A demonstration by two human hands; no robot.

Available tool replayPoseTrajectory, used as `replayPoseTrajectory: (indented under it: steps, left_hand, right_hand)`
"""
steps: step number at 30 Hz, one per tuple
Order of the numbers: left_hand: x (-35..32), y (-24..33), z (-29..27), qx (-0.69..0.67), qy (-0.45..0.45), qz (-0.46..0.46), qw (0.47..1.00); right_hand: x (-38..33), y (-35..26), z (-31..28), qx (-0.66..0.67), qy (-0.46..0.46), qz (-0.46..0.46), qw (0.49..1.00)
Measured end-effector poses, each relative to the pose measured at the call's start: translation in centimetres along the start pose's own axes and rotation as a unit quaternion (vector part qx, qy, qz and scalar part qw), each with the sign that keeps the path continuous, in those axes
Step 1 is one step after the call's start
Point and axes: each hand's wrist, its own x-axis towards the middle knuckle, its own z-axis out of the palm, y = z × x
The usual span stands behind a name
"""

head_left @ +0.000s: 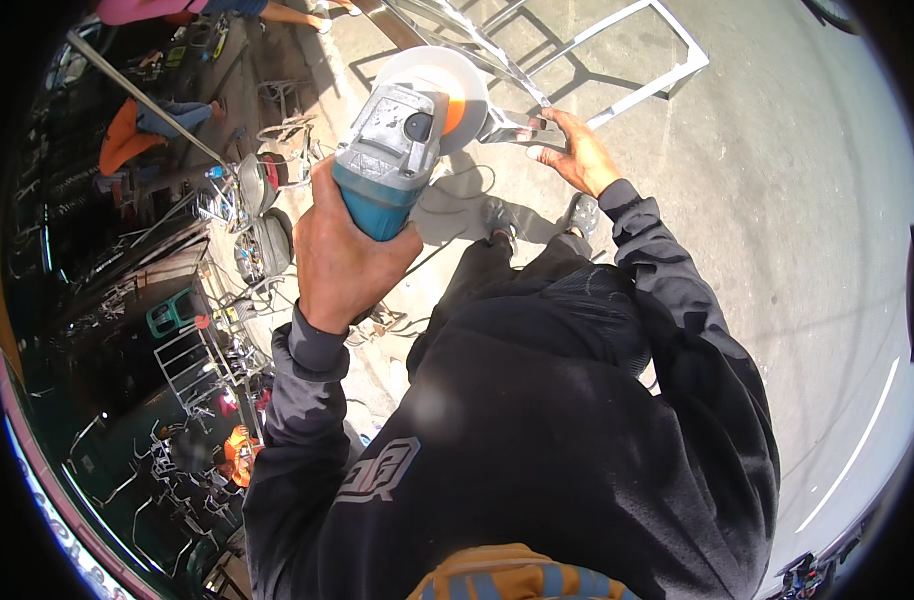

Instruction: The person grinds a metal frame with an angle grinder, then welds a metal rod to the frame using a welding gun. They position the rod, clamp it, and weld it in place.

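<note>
Sunlit grey pavement (757,250), green plastic stool (170,313)

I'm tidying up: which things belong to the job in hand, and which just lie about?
In use:
- blue-and-silver angle grinder, in the left hand
- shiny silver metal frame, touched by the right hand

Lying about:
- green plastic seat
- pale barred metal frame near it

Left hand (349,255) at 10 o'clock, curled in a wrapping grip, left forearm (312,400) running up from 7 o'clock. Right hand (585,160) at 1 o'clock, reaching further out, thumb and fingers (565,122) pinching toward 10 o'clock, right forearm (667,255) slanting up from 4 o'clock. Both hands bare, well apart, arms in dark sleeves to the wrists.
</note>
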Motion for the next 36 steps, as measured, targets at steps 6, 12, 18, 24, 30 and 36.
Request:
replayPoseTrajectory:
  steps: [6,12,18,24,30,36]
  left_hand:
    - [-0.9,0.3,0.1,-0.014,0.009,-0.023,1.000]
    - [-1.5,-0.6,-0.1,0.002,0.016,-0.001,1.000]
    - [-1.6,-1.1,-0.8,0.008,0.006,0.038,0.999]
    - [-1.4,-1.0,-1.1,0.038,0.006,0.064,0.997]
    - [-1.4,-1.0,-1.2,0.070,0.010,0.066,0.995]
    - [-1.7,-1.3,-1.4,0.077,0.022,0.077,0.994]
  right_hand:
    - [0.3,1.2,1.4,-0.021,0.014,-0.002,1.000]
    - [0.0,1.8,2.0,-0.021,0.023,-0.003,1.000]
    - [-0.5,1.0,2.0,-0.023,0.034,0.011,0.999]
    - [-0.7,0.2,1.6,-0.038,0.054,-0.003,0.998]
    - [-0.8,0.4,1.7,-0.042,0.050,0.016,0.998]
    - [-0.8,0.6,1.9,-0.044,0.042,0.013,0.998]
